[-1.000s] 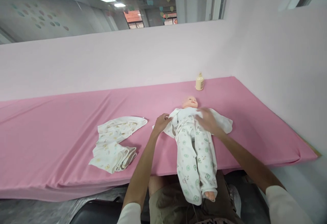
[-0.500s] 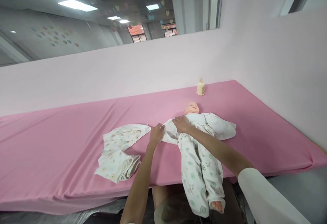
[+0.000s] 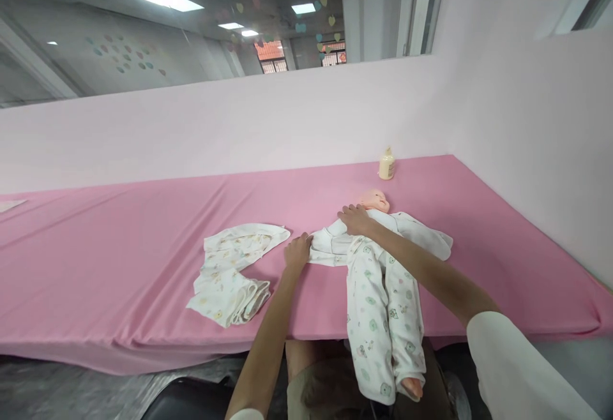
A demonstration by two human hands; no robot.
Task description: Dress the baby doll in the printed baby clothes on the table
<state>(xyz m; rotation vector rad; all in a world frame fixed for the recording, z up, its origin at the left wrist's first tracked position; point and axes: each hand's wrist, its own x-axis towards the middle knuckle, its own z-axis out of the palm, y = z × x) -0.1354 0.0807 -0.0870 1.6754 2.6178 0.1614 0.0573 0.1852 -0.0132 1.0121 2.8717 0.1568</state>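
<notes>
A baby doll [image 3: 375,200] lies on its back, its head toward the wall and its legs hanging over the table's front edge. It wears patterned pants [image 3: 371,318] and a white baby shirt [image 3: 421,232] with the sleeves spread to the sides. My left hand [image 3: 297,251] is closed on the end of the shirt's left-hand sleeve. My right hand [image 3: 355,219] rests at the doll's shoulder, fingers curled over the shirt cloth near the head. A foot [image 3: 412,388] shows at one pant cuff. To the left lies a crumpled patterned baby garment [image 3: 234,273], apart from my hands.
A pink cloth [image 3: 119,267] covers the table. By the wall stands a cream pump bottle [image 3: 387,165]. Behind the table is a white wall with a large window [image 3: 191,30]. A black chair [image 3: 186,399] is below the front edge, and a pale flat item [image 3: 10,205] lies far left.
The view has shifted slightly. My right hand has moved up toward the doll's head and shoulder, and the head has turned to the side. My left hand still holds the sleeve end.
</notes>
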